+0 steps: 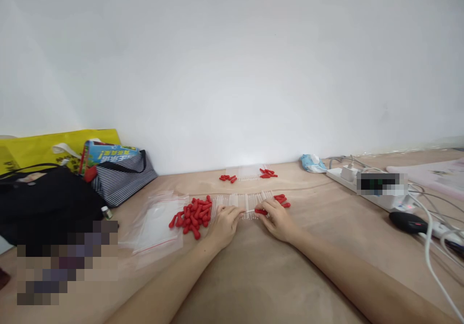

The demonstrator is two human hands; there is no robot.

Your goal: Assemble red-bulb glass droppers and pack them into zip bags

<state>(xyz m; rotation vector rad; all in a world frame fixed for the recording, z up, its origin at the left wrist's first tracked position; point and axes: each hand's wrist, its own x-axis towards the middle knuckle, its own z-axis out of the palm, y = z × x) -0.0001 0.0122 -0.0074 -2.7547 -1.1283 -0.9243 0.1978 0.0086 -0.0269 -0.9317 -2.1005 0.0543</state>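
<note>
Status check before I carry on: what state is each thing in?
Left hand, fingertips pinching a thin tube
Right hand, fingers closed around a red bulb
Red bulb heap, loose
Clear bags, lying flat, overlapping
Tube row, laid side by side
Small bottle, capped
Power strip, adapter plugged in

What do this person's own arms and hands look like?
These are ordinary human limbs: the left hand and right hand are ungloved, and the left forearm and right forearm are bare to the picture's bottom edge, with no watch or sleeve in view.
</note>
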